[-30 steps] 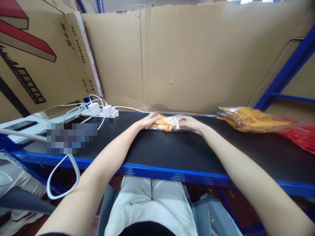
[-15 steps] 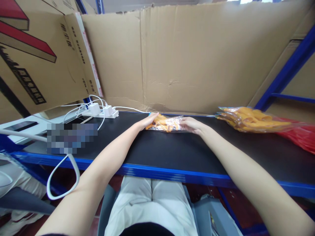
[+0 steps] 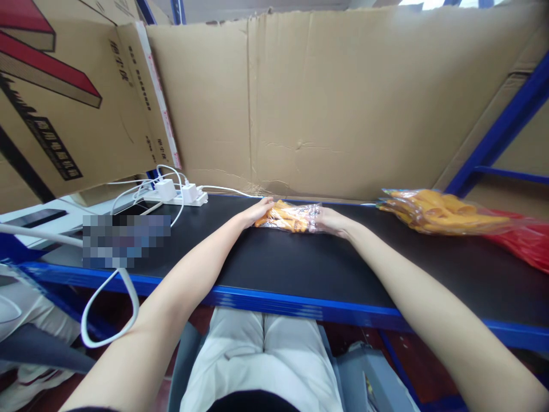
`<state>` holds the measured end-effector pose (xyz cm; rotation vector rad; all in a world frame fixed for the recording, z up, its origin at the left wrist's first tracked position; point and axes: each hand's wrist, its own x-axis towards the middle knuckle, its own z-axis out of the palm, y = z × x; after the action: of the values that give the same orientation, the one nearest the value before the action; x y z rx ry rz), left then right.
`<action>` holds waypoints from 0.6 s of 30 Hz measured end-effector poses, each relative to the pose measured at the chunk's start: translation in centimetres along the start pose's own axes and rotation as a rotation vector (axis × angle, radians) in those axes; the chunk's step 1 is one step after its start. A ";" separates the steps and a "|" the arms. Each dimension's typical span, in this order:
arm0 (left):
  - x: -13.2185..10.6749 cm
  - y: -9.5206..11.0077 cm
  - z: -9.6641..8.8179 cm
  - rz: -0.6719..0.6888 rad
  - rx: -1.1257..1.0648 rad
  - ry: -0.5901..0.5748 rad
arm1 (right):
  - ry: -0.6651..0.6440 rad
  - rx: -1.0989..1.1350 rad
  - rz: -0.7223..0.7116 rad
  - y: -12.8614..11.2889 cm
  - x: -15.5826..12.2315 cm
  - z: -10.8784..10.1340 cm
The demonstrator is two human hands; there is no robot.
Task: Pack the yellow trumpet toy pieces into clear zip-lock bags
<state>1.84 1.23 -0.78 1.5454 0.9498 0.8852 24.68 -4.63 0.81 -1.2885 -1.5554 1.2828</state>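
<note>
A small clear plastic bag of orange pieces (image 3: 291, 217) lies on the black table top (image 3: 300, 263) near the cardboard back wall. My left hand (image 3: 257, 210) grips the bag's left end, fingers curled over it. At the bag's right end, my right hand (image 3: 332, 220) is closed on the plastic. Both forearms stretch forward across the table.
A pile of clear bags with orange pieces (image 3: 433, 210) lies at the right, beside red plastic (image 3: 521, 240). A white power strip with chargers and cables (image 3: 175, 194) sits at the left back. Cardboard sheets (image 3: 343, 103) wall the back; a printed carton (image 3: 64, 97) leans at left.
Both hands stay on the small bag; the left fingers have curled a little further over its end. The view has shifted slightly.
</note>
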 end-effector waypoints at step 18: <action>0.5 -0.7 -0.1 0.024 -0.032 -0.048 | -0.095 -0.001 -0.027 -0.1 -0.3 -0.3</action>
<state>1.90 1.78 -1.41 1.5468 0.8803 0.8723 25.04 -4.81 1.01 -1.2188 -1.6341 1.3432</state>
